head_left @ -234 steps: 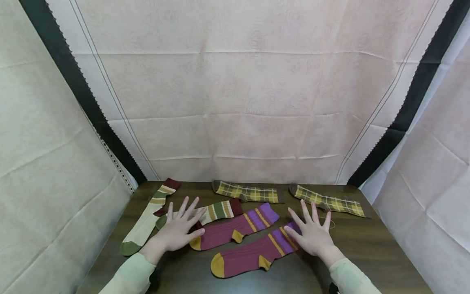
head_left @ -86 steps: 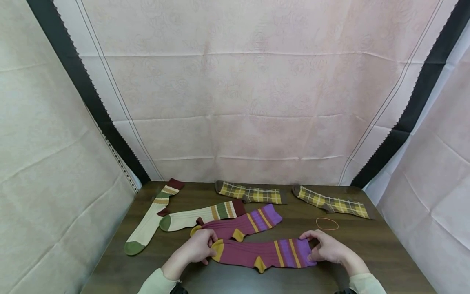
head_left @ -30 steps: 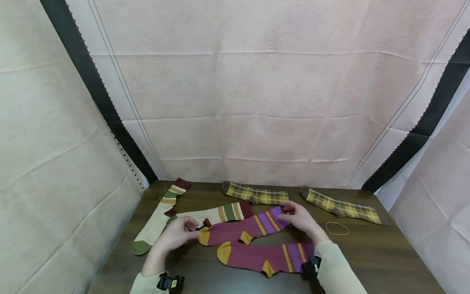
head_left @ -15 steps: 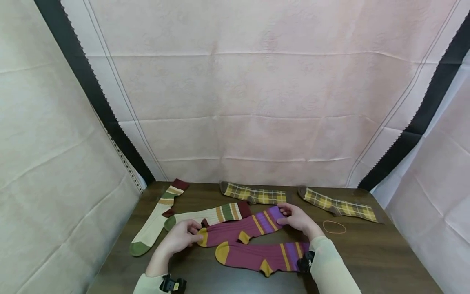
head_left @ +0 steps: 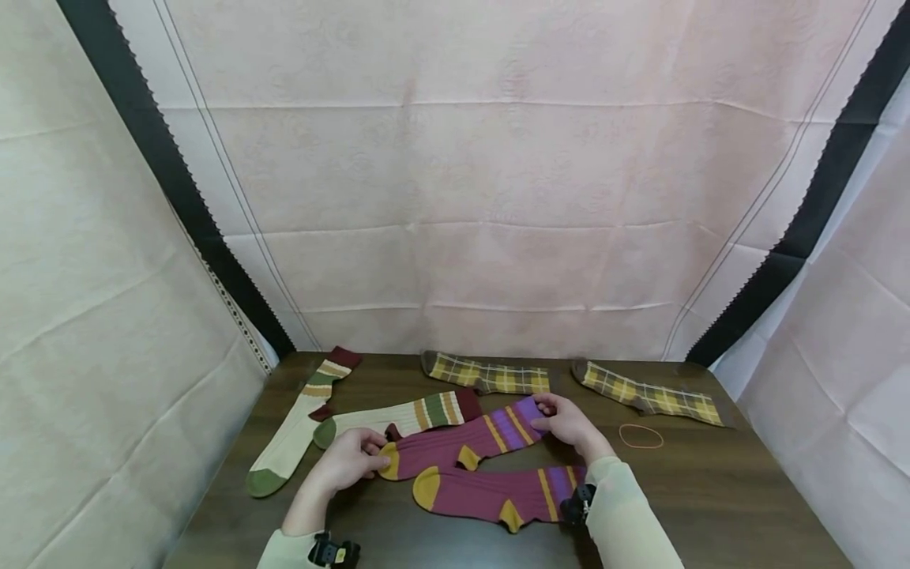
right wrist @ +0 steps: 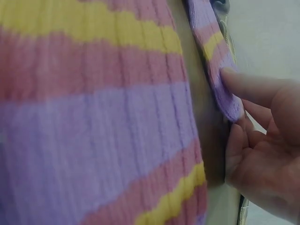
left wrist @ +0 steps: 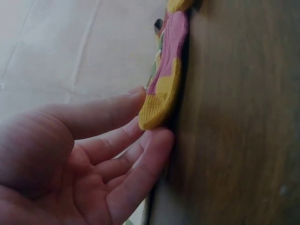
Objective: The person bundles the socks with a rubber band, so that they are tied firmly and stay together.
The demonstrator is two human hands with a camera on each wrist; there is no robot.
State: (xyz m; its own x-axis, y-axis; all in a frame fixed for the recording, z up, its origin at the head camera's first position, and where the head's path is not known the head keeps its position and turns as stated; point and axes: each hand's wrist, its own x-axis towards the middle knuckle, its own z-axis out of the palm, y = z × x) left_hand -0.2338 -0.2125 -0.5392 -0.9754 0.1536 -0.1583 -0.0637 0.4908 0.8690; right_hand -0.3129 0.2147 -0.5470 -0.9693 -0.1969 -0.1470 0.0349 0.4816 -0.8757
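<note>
A maroon sock with a mustard toe and purple-striped cuff lies slanted across the middle of the table. My left hand pinches its toe; in the left wrist view the thumb is on one face of the mustard toe, fingers on the other. At the opposite end my right hand pinches the purple cuff. A matching maroon sock lies nearer the front, its cuff end partly hidden by my right wrist. That sock fills much of the right wrist view, close to the camera.
Two cream socks with green toes, one at the left and one behind the maroon pair, lie on the dark wooden table. Two yellow plaid socks lie at the back. A thin elastic loop sits right. Pale fabric walls surround the table.
Both hands were first spread above the socks, then held the nearer maroon sock, which now lies straighter. They moved to the farther maroon sock and grip its toe and cuff.
</note>
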